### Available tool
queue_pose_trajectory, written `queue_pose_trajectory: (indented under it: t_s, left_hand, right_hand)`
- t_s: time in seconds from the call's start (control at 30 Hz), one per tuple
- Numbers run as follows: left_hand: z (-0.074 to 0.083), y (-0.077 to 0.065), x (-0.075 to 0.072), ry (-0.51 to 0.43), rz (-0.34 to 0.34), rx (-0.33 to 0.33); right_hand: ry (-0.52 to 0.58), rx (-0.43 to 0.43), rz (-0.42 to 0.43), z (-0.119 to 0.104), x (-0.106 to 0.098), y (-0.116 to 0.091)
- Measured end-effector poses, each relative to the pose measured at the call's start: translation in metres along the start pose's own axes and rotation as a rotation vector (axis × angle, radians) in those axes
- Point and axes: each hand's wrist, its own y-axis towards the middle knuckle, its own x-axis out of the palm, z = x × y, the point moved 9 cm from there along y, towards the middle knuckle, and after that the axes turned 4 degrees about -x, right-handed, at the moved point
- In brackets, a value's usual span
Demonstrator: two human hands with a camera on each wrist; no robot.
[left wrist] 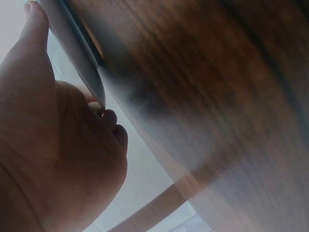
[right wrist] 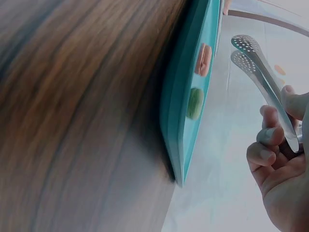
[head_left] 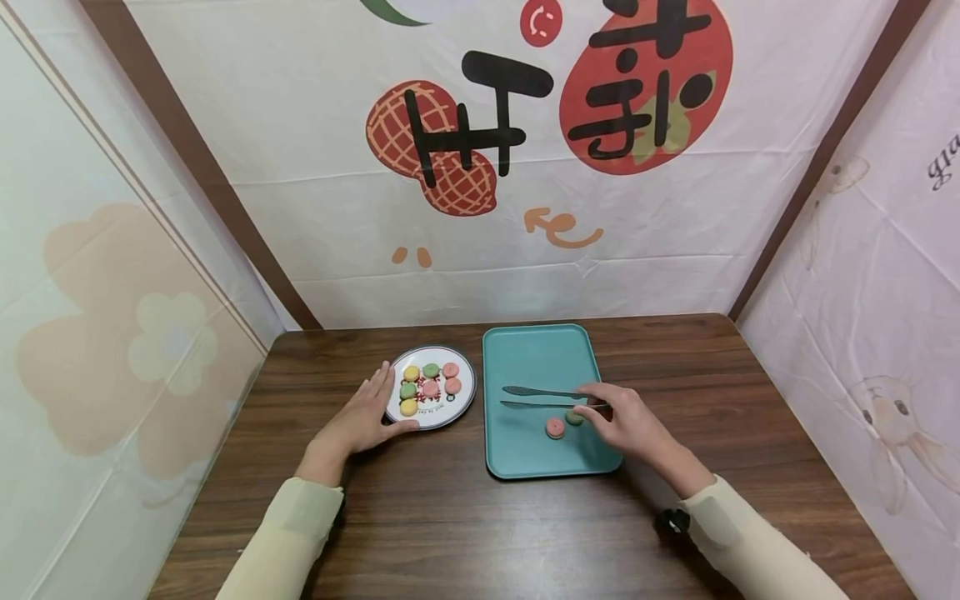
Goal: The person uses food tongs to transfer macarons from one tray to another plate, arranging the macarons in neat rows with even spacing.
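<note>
My left hand [head_left: 363, 417] rests at the left rim of a round white plate [head_left: 467, 385], fingers along the edge and thumb near its front. Several yellow, green and pink macarons sit on the plate. My right hand [head_left: 626, 421] holds metal tongs [head_left: 542, 392] over a teal tray [head_left: 525, 350]. The tong arms are spread, their tips pointing left with nothing between them. On the tray lie a pink macaron [head_left: 554, 428] and a green macaron [head_left: 574, 417], the latter partly hidden by the hand in the head view. The right wrist view shows the perforated tong ends [right wrist: 246, 50] above the tray.
Plate and tray stand side by side toward the back of a dark wooden table [head_left: 450, 525]. A printed white curtain [head_left: 315, 225] hangs behind the table, with further printed sheets on both sides. A dark band [head_left: 675, 521] shows at my right wrist.
</note>
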Motion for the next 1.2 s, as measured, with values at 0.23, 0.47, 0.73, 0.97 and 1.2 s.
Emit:
queue_pose_trajectory:
  t_s: [0.23, 0.47, 0.73, 0.97, 1.2]
  left_hand:
    - [0.0, 0.002, -0.001, 0.003, 0.003, 0.001]
    - [0.0, 0.001, 0.0, 0.0, -0.001, 0.002]
    - [0.0, 0.001, -0.001, 0.003, 0.002, 0.0]
    - [0.0, 0.001, -0.001, 0.005, 0.002, 0.005]
    - [-0.001, 0.001, 0.0, 0.005, 0.004, 0.004]
  right_hand:
    - [-0.045, -0.022, -0.006, 0.0, -0.015, -0.01]
    - [-0.054, -0.026, -0.027, 0.003, -0.027, -0.02]
    - [-0.062, -0.009, -0.05, 0.005, -0.034, -0.029]
    - [-0.078, -0.022, -0.072, 0.002, -0.037, -0.035]
    - [-0.076, -0.02, -0.071, 0.001, -0.04, -0.042]
